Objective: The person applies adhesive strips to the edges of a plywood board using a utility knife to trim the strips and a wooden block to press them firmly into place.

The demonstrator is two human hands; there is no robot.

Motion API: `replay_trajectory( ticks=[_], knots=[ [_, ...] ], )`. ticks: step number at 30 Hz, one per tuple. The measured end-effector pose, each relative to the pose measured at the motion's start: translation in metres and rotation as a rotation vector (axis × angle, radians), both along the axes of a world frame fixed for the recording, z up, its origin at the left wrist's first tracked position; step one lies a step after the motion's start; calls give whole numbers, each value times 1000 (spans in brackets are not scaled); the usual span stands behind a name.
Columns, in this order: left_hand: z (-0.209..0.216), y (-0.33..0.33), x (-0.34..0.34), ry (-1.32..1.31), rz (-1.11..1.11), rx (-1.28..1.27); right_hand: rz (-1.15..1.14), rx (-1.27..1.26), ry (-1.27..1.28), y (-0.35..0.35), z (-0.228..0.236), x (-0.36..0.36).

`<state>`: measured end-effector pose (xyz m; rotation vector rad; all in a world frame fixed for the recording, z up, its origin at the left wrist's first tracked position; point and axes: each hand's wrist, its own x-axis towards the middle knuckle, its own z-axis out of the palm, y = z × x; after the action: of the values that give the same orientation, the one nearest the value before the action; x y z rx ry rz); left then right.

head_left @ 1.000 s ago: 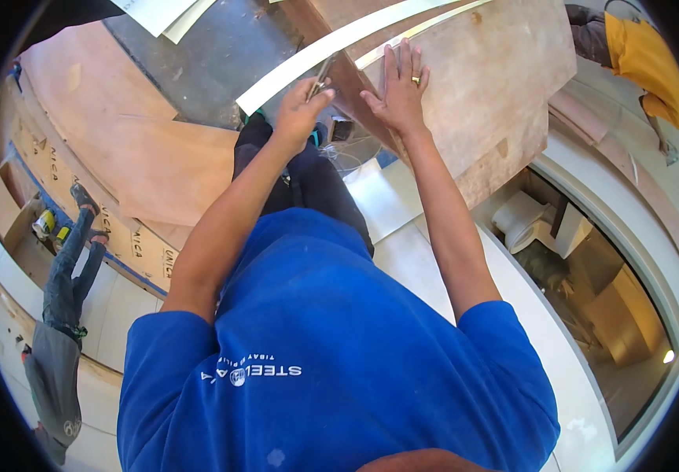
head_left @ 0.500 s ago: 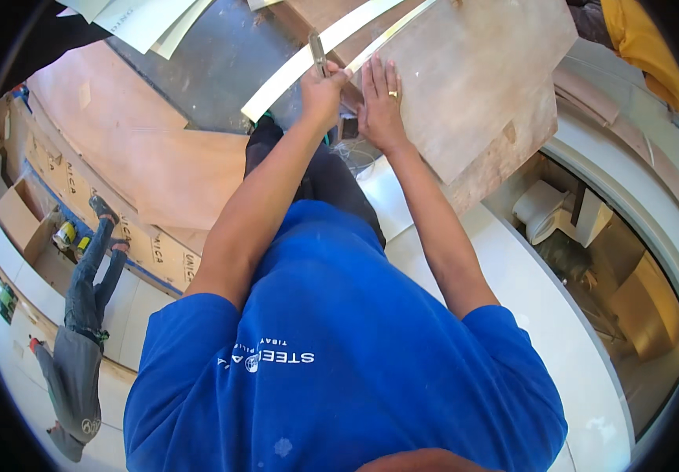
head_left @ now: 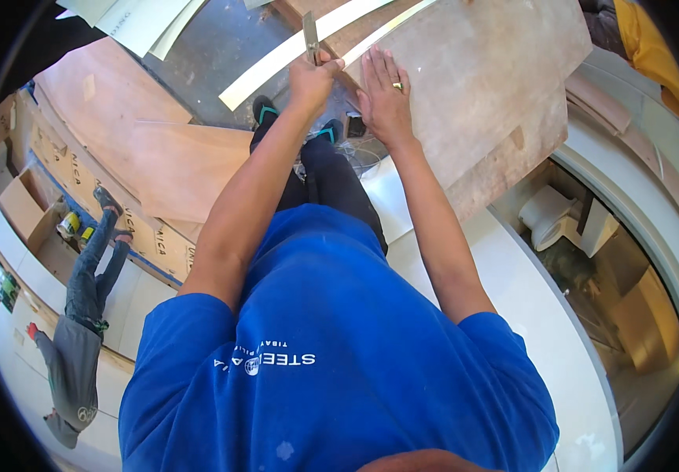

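My left hand (head_left: 312, 85) is closed around a narrow grey metal tool (head_left: 310, 35), which looks like a cutter knife and sticks up past my fingers. My thumb and fingers are by the near end of a thin pale strip (head_left: 390, 27) along the left edge of a plywood board (head_left: 481, 94). Flat on that board near its left edge lies my right hand (head_left: 386, 98), fingers stretched out, a ring on one of them. A wider cream strip (head_left: 280, 67) runs beyond my left hand. The tool's lower part is hidden in my grip.
Large plywood sheets (head_left: 190, 169) lie on the left. A person (head_left: 80, 338) in grey is further left, near an open cardboard box (head_left: 29, 197). White sheets (head_left: 135, 23) are at the top left. Yellow cloth (head_left: 646, 39) shows top right, a white toilet (head_left: 548, 216) at right.
The view has shifted slightly, and more of my sandalled feet shows. My left hand and the tool have moved a little up and left in view; my right hand stays flat on the board.
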<state>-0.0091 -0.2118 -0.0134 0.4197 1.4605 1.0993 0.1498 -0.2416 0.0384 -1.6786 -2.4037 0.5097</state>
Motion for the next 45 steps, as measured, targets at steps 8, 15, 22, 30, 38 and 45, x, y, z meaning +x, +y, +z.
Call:
replay_trajectory(
  ticks=[8, 15, 22, 30, 38, 45],
  knots=[
    [23, -43, -30, 646, -381, 154, -33, 98, 65, -3, -17, 7],
    [77, -26, -37, 893, -720, 474, -102, 196, 250, -6, -22, 6],
    [95, 14, -26, 1084, -1127, 361, -92, 206, 262, -6, -23, 5],
    [103, 11, -14, 1130, -1199, 373, -92, 192, 243, -5, -21, 6],
    [126, 0, -31, 1054, -1271, 209, -71, 194, 235, -6, -24, 6],
    [167, -77, -126, 1040, -1325, -210, -90, 202, 245, -8, -25, 5]
  ],
)
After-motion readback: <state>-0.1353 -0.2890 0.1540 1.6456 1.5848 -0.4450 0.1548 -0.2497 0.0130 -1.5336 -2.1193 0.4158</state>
